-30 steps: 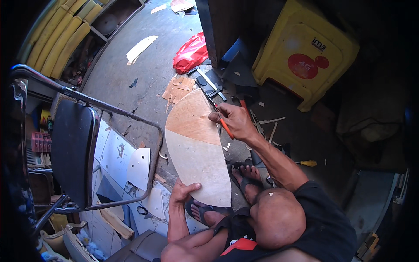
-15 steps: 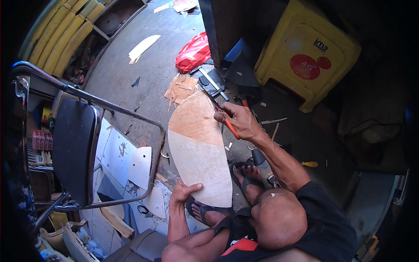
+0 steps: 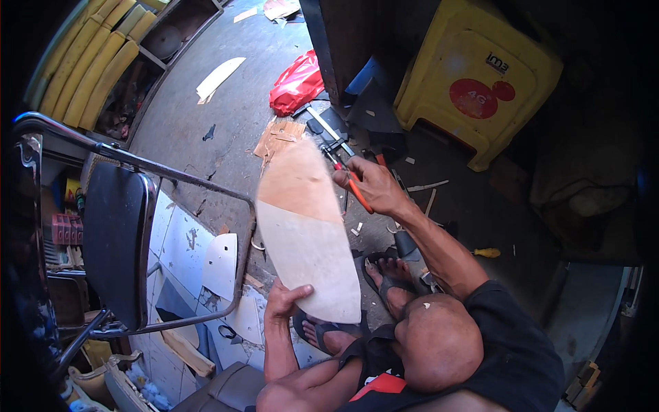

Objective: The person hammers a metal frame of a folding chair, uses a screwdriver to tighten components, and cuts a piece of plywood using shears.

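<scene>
A thin, rounded plywood piece (image 3: 302,254) spans the space in front of my knees, brownish at its far end and pale at its near end. My left hand (image 3: 285,300) is closed on its near left edge, thumb on top. My right hand (image 3: 374,185) is closed round the orange-red handles of tin snips (image 3: 355,187). The snips' jaws are beside the board's far right edge; whether they touch it is hard to tell. Motion blurs the board's far end.
A black-seated metal chair (image 3: 117,240) stands at left. Wood scraps (image 3: 278,141), a red plastic bag (image 3: 296,82) and a clamp (image 3: 331,127) lie beyond the board. A yellow stool (image 3: 473,82) stands far right; a yellow-handled screwdriver (image 3: 487,253) lies at right.
The board's far end has swung slightly left and tilted, coming away from the snips' jaws, which lay along its edge before. Both hands keep their holds.
</scene>
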The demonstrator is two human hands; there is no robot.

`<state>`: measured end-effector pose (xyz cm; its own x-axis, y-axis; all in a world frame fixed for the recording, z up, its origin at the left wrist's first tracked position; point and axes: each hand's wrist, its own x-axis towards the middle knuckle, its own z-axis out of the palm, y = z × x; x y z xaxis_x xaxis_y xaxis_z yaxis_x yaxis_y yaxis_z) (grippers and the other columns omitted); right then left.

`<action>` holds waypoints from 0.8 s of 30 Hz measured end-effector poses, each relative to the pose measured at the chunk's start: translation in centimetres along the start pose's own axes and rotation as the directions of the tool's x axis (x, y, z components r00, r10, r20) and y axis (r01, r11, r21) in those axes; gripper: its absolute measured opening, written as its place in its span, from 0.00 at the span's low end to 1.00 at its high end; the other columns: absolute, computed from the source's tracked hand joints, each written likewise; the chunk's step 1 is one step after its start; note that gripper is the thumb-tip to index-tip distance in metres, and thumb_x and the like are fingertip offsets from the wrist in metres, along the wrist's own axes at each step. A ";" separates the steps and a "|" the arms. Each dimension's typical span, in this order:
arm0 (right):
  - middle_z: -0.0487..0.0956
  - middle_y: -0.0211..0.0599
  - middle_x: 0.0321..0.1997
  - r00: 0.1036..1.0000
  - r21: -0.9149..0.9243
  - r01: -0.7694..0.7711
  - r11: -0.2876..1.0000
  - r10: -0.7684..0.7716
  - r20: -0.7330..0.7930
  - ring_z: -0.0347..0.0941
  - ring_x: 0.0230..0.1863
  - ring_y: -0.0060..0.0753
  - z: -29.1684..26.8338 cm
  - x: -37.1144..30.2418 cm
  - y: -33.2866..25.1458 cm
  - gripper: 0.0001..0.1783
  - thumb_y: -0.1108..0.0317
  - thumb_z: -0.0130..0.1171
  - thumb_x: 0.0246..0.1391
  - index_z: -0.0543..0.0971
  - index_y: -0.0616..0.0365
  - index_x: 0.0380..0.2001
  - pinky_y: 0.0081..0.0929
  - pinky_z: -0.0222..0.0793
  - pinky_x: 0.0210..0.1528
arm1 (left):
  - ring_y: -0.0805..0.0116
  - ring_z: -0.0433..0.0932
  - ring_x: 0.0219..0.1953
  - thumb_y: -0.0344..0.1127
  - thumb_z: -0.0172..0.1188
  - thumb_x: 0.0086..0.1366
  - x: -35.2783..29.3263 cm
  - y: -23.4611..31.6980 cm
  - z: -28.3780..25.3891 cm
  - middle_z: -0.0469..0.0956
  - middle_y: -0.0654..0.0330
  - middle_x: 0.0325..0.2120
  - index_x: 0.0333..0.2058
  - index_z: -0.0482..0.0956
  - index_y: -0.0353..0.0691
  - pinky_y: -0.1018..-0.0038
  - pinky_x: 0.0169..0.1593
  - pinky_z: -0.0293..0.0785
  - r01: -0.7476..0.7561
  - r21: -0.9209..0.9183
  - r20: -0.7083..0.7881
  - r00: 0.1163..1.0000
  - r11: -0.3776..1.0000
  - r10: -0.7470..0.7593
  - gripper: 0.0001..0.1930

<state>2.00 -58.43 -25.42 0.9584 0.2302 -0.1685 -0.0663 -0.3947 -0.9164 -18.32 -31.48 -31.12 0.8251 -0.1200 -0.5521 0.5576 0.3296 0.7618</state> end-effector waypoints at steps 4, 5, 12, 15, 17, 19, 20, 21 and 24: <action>0.74 0.39 0.24 0.999 0.008 -0.031 0.999 0.031 -0.041 0.70 0.29 0.31 0.6 -0.5 1.6 0.36 0.33 0.60 0.57 0.74 0.64 0.29 0.36 0.67 0.33 | 0.52 0.74 0.60 0.25 0.64 0.58 3.0 2.7 0.4 0.74 0.48 0.58 0.64 0.64 0.30 0.56 0.64 0.69 -0.208 -0.300 -0.127 0.976 0.931 0.177 0.35; 0.73 0.39 0.23 0.999 -0.026 -0.050 0.998 0.050 -0.010 0.70 0.28 0.30 0.3 -1.3 1.5 0.36 0.33 0.60 0.57 0.74 0.63 0.28 0.36 0.67 0.33 | 0.50 0.71 0.62 0.25 0.62 0.61 4.0 4.3 0.9 0.72 0.47 0.60 0.66 0.61 0.31 0.54 0.67 0.67 -0.279 -0.362 -0.132 0.960 0.890 0.247 0.34; 0.71 0.43 0.19 0.993 -0.173 -0.099 0.980 0.109 0.054 0.70 0.25 0.35 0.6 -8.2 4.9 0.38 0.32 0.58 0.57 0.73 0.63 0.24 0.40 0.66 0.31 | 0.50 0.69 0.64 0.26 0.63 0.63 8.1 9.1 0.7 0.71 0.49 0.62 0.67 0.60 0.37 0.51 0.69 0.64 -0.322 -0.478 -0.119 0.945 0.817 0.304 0.35; 0.73 0.46 0.20 0.976 -0.186 -0.143 0.972 0.170 0.138 0.74 0.26 0.38 0.5 -10.0 4.9 0.38 0.30 0.56 0.58 0.75 0.63 0.27 0.42 0.67 0.32 | 0.50 0.70 0.64 0.24 0.63 0.64 8.7 9.6 0.9 0.71 0.49 0.62 0.67 0.61 0.37 0.52 0.69 0.64 -0.328 -0.481 -0.125 0.943 0.813 0.307 0.34; 0.75 0.45 0.20 0.971 -0.209 -0.118 0.971 0.156 0.178 0.76 0.27 0.40 0.7 -10.3 5.2 0.39 0.29 0.55 0.57 0.77 0.63 0.30 0.42 0.69 0.32 | 0.50 0.70 0.64 0.24 0.63 0.64 8.6 9.9 1.2 0.71 0.49 0.62 0.67 0.61 0.37 0.52 0.69 0.65 -0.328 -0.492 -0.129 0.943 0.806 0.306 0.34; 0.75 0.45 0.20 0.968 -0.163 -0.129 0.978 0.160 0.195 0.76 0.27 0.41 0.7 -10.4 5.0 0.39 0.29 0.55 0.58 0.77 0.63 0.31 0.42 0.69 0.32 | 0.50 0.70 0.64 0.24 0.62 0.64 8.7 9.8 1.3 0.71 0.49 0.62 0.67 0.61 0.38 0.51 0.69 0.64 -0.334 -0.490 -0.130 0.942 0.805 0.311 0.33; 0.75 0.45 0.20 0.965 -0.139 -0.133 0.981 0.161 0.207 0.76 0.26 0.41 0.8 -10.4 4.8 0.39 0.29 0.55 0.58 0.76 0.63 0.31 0.43 0.69 0.32 | 0.50 0.70 0.64 0.24 0.61 0.65 8.7 9.6 1.2 0.71 0.49 0.62 0.67 0.61 0.39 0.50 0.69 0.64 -0.338 -0.483 -0.127 0.940 0.807 0.317 0.33; 0.75 0.45 0.20 0.959 -0.134 -0.146 0.980 0.174 0.222 0.76 0.27 0.42 0.9 -10.2 4.6 0.39 0.29 0.55 0.58 0.76 0.63 0.31 0.43 0.69 0.33 | 0.50 0.70 0.64 0.25 0.60 0.66 8.7 9.5 1.2 0.71 0.50 0.62 0.67 0.61 0.39 0.50 0.69 0.64 -0.344 -0.476 -0.126 0.938 0.809 0.324 0.32; 0.77 0.47 0.23 0.950 -0.136 -0.180 0.974 0.208 0.232 0.77 0.30 0.43 1.0 -9.7 4.3 0.39 0.29 0.55 0.58 0.76 0.64 0.31 0.42 0.69 0.35 | 0.50 0.70 0.64 0.24 0.59 0.66 8.6 9.1 1.3 0.71 0.49 0.62 0.67 0.61 0.39 0.50 0.69 0.65 -0.328 -0.473 -0.116 0.943 0.818 0.311 0.32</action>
<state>-7.83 -61.47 -28.10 0.8326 0.3428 -0.4351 -0.1999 -0.5466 -0.8132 -6.03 -30.68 -28.46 0.9414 0.0976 -0.3230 0.1431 0.7515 0.6440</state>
